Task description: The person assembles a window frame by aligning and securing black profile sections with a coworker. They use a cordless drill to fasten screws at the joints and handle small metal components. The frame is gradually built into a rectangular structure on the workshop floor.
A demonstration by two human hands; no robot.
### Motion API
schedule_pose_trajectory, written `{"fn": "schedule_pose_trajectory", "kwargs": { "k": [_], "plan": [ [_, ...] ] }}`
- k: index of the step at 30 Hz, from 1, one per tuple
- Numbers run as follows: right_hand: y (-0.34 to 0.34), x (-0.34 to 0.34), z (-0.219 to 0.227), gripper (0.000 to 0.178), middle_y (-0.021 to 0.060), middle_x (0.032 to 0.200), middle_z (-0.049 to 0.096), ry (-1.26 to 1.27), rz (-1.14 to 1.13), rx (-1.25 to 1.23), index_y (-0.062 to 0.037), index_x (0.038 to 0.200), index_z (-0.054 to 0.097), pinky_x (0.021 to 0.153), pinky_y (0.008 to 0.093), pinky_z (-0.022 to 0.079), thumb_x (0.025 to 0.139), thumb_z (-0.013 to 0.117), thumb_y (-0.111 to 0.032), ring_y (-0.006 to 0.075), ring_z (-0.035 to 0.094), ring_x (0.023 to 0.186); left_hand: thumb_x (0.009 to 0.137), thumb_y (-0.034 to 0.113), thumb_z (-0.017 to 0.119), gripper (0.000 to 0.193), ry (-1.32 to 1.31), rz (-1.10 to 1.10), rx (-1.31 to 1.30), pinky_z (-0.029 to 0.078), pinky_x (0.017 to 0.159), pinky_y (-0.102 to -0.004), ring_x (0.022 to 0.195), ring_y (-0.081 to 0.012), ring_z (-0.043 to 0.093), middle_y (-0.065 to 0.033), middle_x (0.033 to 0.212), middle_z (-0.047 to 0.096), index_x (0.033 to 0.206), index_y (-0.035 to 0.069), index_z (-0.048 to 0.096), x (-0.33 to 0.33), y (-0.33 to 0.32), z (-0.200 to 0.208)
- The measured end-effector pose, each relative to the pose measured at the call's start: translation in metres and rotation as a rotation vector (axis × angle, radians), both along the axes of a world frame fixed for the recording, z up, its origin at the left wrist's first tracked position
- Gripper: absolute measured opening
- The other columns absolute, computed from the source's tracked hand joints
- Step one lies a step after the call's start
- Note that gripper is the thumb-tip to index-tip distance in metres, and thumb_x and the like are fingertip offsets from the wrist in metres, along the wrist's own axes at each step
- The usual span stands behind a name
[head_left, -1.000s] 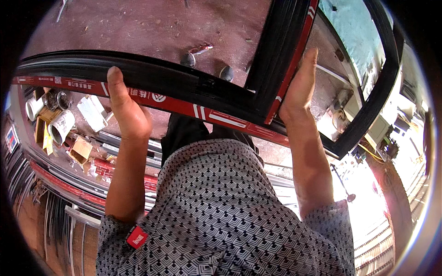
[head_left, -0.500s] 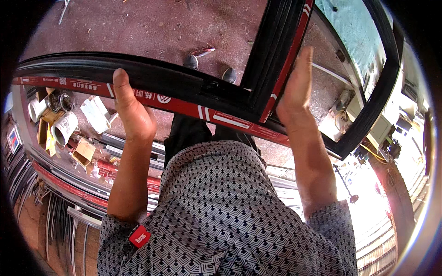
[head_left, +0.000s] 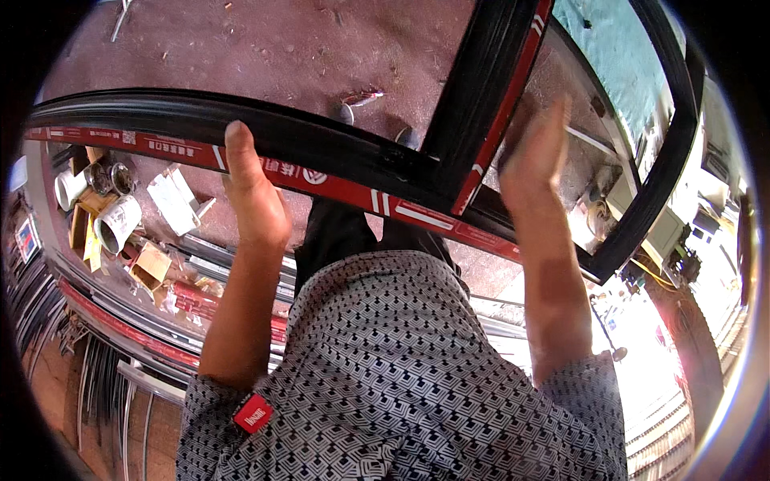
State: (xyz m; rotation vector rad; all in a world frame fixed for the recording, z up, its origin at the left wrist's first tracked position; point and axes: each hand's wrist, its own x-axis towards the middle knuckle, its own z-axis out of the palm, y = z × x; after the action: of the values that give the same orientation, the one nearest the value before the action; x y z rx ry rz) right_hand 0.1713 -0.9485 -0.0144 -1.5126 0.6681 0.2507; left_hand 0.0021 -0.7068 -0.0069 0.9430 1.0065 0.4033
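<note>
Across the upper part of the view, from between nine and ten o'clock to past three, a black frame (head_left: 337, 148), tilted and raised above the floor (head_left: 281, 56), with a red strip (head_left: 345, 187) along its lower edge. At the left end, cut off by the dark lens rim. Toward one o'clock, a black upright (head_left: 481, 88) with a red edge, running out of view at the top and parting two openings.

At ten o'clock, left hand (head_left: 257, 196) grasping the long lower bar: thumb across its front, palm at its lower edge, the other fingers hidden behind. At two, right hand (head_left: 536, 160), blurred, just beside the upright: fingers (head_left: 557, 116) straight and released, too blurred to tell about contact at the palm.

Left of the upright, wide open room, with scraps on the floor beyond and two shoe tips (head_left: 346, 115) near the bar. Right of it, a narrower opening, partly filled by the right hand, with a teal sheet (head_left: 613, 64) beyond, between one and two.

Below the lower edge, a slim gap with dark trousers (head_left: 337, 232), then a patterned shirt (head_left: 393, 345) at six. At nine, past the left hand, a pale bucket (head_left: 119, 223) and a cardboard box (head_left: 150, 264); toward eight, long bars (head_left: 128, 330).
</note>
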Motion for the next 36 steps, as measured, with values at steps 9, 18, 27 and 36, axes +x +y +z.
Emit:
{"fn": "schedule_pose_trajectory", "kwargs": {
  "k": [9,18,27,36],
  "plan": [
    [0.043,-0.014,0.014,0.076,0.0117,0.143,0.064,0.09,0.156,0.275,-0.0068,0.15,0.053,0.118,0.0424,0.038,0.106,0.042,-0.067,0.0231,0.056,0.131,0.098,0.052,0.07,0.065,-0.033,-0.041,-0.019,0.045,0.109,-0.0406,0.123,-0.0202,0.057,-0.0054,0.132,0.059,0.143,0.01,0.05,0.0,-0.006,0.001],
    [0.03,-0.004,0.001,0.082,0.0203,0.165,0.039,0.055,0.012,0.08,-0.0004,0.163,0.032,0.128,0.0462,0.022,0.108,0.038,-0.062,0.0302,0.035,0.153,0.1,0.054,0.068,0.063,-0.015,-0.044,-0.008,0.045,0.11,-0.0411,0.124,-0.0208,0.057,-0.0052,0.135,0.058,0.141,0.01,0.051,0.009,-0.02,0.003],
    [-0.003,0.021,-0.006,0.087,0.0125,0.156,0.045,0.034,0.042,0.043,-0.0088,0.163,0.032,0.126,0.0447,0.019,0.103,0.036,-0.072,0.0274,0.041,0.142,0.099,0.05,0.07,0.065,-0.059,-0.039,0.013,0.044,0.112,-0.0421,0.126,-0.0213,0.056,-0.0054,0.136,0.058,0.146,0.011,0.048,0.003,-0.01,0.002],
    [0.085,-0.005,0.017,0.056,0.0023,0.096,0.069,0.101,0.2,0.566,-0.0132,0.119,0.069,0.073,0.0329,0.056,0.108,0.045,-0.063,0.019,0.066,0.083,0.101,0.051,0.067,0.06,-0.03,-0.053,0.009,0.043,0.113,-0.0437,0.127,-0.0225,0.056,-0.0058,0.136,0.059,0.144,0.012,0.05,-0.002,-0.003,-0.003]
  ]
}}
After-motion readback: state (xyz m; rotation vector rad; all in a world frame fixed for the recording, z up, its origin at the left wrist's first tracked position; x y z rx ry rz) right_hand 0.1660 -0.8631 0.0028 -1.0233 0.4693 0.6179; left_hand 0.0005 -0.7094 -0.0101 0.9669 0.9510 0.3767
